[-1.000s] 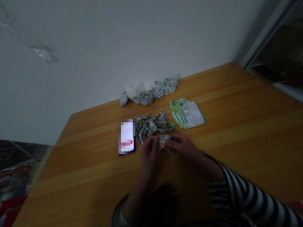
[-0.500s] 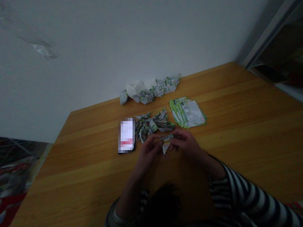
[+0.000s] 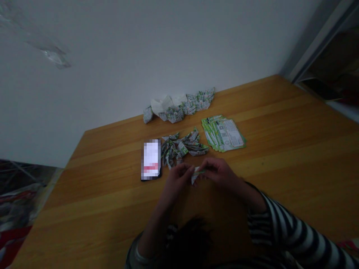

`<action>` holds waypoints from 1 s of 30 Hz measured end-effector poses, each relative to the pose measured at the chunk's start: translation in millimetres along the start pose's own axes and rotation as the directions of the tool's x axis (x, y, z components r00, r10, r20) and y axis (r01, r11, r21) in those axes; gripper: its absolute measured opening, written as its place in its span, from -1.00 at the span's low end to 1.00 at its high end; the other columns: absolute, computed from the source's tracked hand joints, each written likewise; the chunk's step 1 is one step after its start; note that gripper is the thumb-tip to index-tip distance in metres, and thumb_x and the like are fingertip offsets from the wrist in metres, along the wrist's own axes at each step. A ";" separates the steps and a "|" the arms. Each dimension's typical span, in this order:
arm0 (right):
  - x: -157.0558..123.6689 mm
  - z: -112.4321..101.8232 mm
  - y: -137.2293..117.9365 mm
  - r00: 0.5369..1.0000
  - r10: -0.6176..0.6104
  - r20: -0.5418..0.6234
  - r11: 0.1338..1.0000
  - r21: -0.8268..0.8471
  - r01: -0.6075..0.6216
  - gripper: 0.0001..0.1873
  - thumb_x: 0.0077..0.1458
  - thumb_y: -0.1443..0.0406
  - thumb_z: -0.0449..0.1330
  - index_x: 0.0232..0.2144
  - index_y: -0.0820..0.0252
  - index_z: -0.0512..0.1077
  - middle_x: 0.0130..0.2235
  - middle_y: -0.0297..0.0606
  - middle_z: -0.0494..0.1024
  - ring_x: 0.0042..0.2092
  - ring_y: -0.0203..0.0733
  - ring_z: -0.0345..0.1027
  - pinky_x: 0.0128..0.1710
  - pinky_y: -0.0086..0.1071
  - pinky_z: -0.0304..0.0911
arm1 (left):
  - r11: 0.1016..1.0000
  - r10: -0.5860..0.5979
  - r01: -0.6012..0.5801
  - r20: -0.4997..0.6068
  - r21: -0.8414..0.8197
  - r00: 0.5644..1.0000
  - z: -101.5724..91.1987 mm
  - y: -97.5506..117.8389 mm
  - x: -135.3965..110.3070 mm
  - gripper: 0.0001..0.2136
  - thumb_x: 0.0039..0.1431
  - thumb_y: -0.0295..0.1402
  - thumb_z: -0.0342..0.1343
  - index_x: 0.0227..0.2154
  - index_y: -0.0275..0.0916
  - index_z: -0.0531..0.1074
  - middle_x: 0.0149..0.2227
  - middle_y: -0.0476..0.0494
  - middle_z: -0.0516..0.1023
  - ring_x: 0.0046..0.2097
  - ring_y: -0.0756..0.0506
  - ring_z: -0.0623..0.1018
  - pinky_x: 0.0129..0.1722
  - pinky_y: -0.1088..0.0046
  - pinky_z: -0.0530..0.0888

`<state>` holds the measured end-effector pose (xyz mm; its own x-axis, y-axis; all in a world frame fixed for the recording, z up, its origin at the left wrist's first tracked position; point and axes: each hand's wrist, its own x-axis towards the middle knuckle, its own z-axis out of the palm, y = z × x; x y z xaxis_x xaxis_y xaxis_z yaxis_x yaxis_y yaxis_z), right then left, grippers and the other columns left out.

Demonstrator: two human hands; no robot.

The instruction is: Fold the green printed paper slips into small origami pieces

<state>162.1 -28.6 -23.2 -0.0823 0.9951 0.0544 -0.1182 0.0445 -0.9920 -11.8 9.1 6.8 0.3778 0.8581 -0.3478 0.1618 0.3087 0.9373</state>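
Note:
Between my fingertips is a small folded piece of printed paper (image 3: 195, 175), white with some green, its pointed end facing down. My left hand (image 3: 180, 178) pinches its left side, and my right hand (image 3: 216, 171) pinches the right side; parts of it are hidden by the fingers. Just beyond my hands lies a loose pile of folded paper pieces (image 3: 183, 147), grey-white and green. To the right of that pile is a fanned stack of flat green and white printed cards (image 3: 224, 133).
A phone (image 3: 150, 160) with a lit, blurred screen lies left of the pile. Along the wall (image 3: 174, 48) sit joined folded-paper shapes (image 3: 193, 104) with white tissue-like paper (image 3: 162, 105) among them. Everything rests on a wooden table (image 3: 106, 209).
The paper between my hands has been folded smaller, its upper part turned down. My fingers have drawn in closer over it, both hands still holding on.

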 end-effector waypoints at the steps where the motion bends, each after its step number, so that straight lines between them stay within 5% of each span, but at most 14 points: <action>1: -0.6 0.2 0.3 1.000 -0.005 0.028 1.000 -0.014 0.005 -0.94 0.09 0.32 0.24 -0.38 0.20 0.51 -0.43 -0.33 0.55 -0.39 -0.28 0.43 -0.37 -0.43 0.31 | 1.000 0.015 -0.015 -0.015 0.017 1.000 -1.3 -1.4 0.6 -0.67 0.00 -0.09 0.29 -0.49 -0.30 0.46 -0.59 -0.03 0.50 -0.59 0.02 0.44 -0.57 0.55 0.35; 5: -0.9 1.4 2.1 0.989 -0.016 0.148 0.999 -0.038 0.022 -0.82 0.09 0.29 0.27 -0.22 0.20 0.50 -0.33 -0.30 0.54 -0.33 -0.28 0.40 -0.31 -0.43 0.30 | 0.996 0.081 -0.077 -0.076 0.054 0.994 -5.5 -7.1 2.3 -0.69 0.01 -0.13 0.29 -0.55 -0.28 0.40 -0.67 0.05 0.42 -0.65 0.05 0.36 -0.64 0.58 0.27; 9: 2.2 6.0 4.3 0.998 0.040 0.044 0.999 0.025 -0.041 -0.84 0.10 0.22 0.27 -0.29 0.19 0.50 -0.37 -0.33 0.53 -0.41 -0.32 0.35 -0.41 -0.45 0.27 | 0.994 0.084 -0.082 -0.021 0.068 0.996 0.4 -7.5 1.4 -0.72 0.11 -0.14 0.21 -0.47 -0.28 0.43 -0.61 0.03 0.45 -0.62 0.03 0.40 -0.61 0.56 0.32; 14: 4.8 9.5 5.4 0.981 0.137 -0.135 0.958 0.270 -0.097 -0.75 0.06 0.17 0.30 -0.23 0.17 0.56 -0.45 -0.35 0.54 -0.49 -0.33 0.35 -0.46 -0.43 0.29 | 0.937 0.335 -0.321 -0.091 0.139 0.938 7.3 -3.4 -3.0 -0.69 0.23 -0.23 0.13 -0.01 -0.21 0.42 -0.17 -0.14 0.59 -0.27 -0.06 0.57 -0.28 0.46 0.50; 16: 4.0 10.5 5.1 0.980 0.167 -0.108 0.931 0.346 -0.120 -0.68 0.03 0.15 0.33 -0.17 0.17 0.58 -0.43 -0.33 0.56 -0.47 -0.33 0.37 -0.43 -0.42 0.32 | 0.898 0.406 -0.384 -0.065 0.217 0.912 5.4 -3.0 -3.9 -0.68 0.20 -0.29 0.17 0.01 -0.20 0.45 -0.05 -0.18 0.56 -0.16 -0.09 0.57 -0.19 0.43 0.50; 18: 2.8 12.1 5.0 0.985 0.170 -0.034 0.915 0.376 -0.145 -0.57 -0.04 0.16 0.39 -0.09 0.16 0.56 -0.40 -0.34 0.58 -0.45 -0.33 0.38 -0.41 -0.42 0.32 | 0.866 0.432 -0.384 -0.091 0.320 0.897 2.3 -3.2 -3.8 -0.75 0.21 -0.31 0.15 -0.07 -0.22 0.52 -0.16 -0.15 0.59 -0.23 -0.07 0.55 -0.23 0.45 0.47; 22: 2.0 16.7 6.5 0.987 0.163 -0.002 0.937 0.314 -0.154 -0.66 0.06 0.09 0.32 -0.21 0.21 0.58 -0.48 -0.36 0.54 -0.48 -0.33 0.39 -0.45 -0.44 0.34 | 0.848 0.418 -0.341 -0.115 0.406 0.901 0.9 -5.5 -1.5 -0.76 0.28 -0.26 0.07 -0.14 -0.26 0.57 -0.41 -0.07 0.54 -0.36 -0.04 0.49 -0.35 0.49 0.42; 24: 1.8 19.4 7.8 0.984 0.174 -0.040 0.941 0.302 -0.154 -0.65 0.14 0.04 0.22 -0.26 0.21 0.56 -0.48 -0.33 0.55 -0.50 -0.30 0.41 -0.46 -0.42 0.37 | 0.836 0.441 -0.362 -0.113 0.411 0.890 4.0 -7.8 -0.4 -0.74 0.31 -0.26 0.05 -0.11 -0.25 0.56 -0.30 -0.13 0.58 -0.26 -0.07 0.53 -0.23 0.44 0.46; 27: -0.2 23.5 8.3 0.981 0.165 -0.106 0.954 0.268 -0.131 -0.63 0.15 0.09 0.21 -0.06 0.15 0.48 -0.39 -0.30 0.60 -0.44 -0.23 0.48 -0.44 -0.38 0.42 | 0.793 0.501 -0.405 -0.109 0.456 0.858 10.1 -11.1 -0.4 -0.70 0.35 -0.28 -0.01 0.01 -0.22 0.51 -0.03 -0.22 0.56 0.00 -0.13 0.52 0.04 0.34 0.41; 30: -3.7 27.0 6.7 0.983 0.096 -0.159 0.991 0.109 -0.080 -0.57 0.18 0.19 0.19 0.08 0.14 0.42 -0.31 -0.26 0.63 -0.32 -0.18 0.53 -0.32 -0.35 0.45 | 0.761 0.504 -0.395 -0.087 0.514 0.859 15.1 -11.1 -3.3 -0.64 0.38 -0.25 -0.07 0.14 -0.18 0.41 0.07 -0.25 0.49 0.09 -0.15 0.48 0.11 0.28 0.38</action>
<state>134.9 -34.3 -27.0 0.0652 0.9960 -0.0603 -0.2187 -0.0447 -0.9748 -1.1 -3.4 -2.9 0.3270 0.9285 0.1759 0.4430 -0.3151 0.8394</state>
